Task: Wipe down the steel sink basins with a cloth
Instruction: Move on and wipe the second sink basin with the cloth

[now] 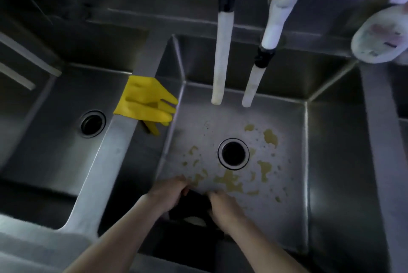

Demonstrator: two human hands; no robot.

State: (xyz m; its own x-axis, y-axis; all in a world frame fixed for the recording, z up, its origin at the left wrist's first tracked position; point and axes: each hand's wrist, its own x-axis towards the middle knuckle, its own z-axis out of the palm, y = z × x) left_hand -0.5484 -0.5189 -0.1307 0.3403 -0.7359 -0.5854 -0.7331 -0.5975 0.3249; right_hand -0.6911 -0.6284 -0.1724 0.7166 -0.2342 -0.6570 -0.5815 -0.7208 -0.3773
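Note:
I look down into the middle steel basin (pixel 287 162), whose floor carries yellowish smears (pixel 229 181) around the round drain (pixel 233 153). Low in that basin, near its front wall, a dark cloth (pixel 192 206) is bunched between my two hands. My left hand (pixel 170 191) grips the cloth's left side and my right hand (pixel 223 208) grips its right side. Most of the cloth is hidden in shadow. The left basin (pixel 55 140) lies beside it with its own drain (pixel 92 123).
A yellow rubber glove (pixel 145 102) hangs over the divider between the left and middle basins. Two white faucet hoses (pixel 221 56) hang down over the middle basin's back. A white bottle (pixel 379 36) lies on the ledge at upper right, above a third basin (pixel 401 96).

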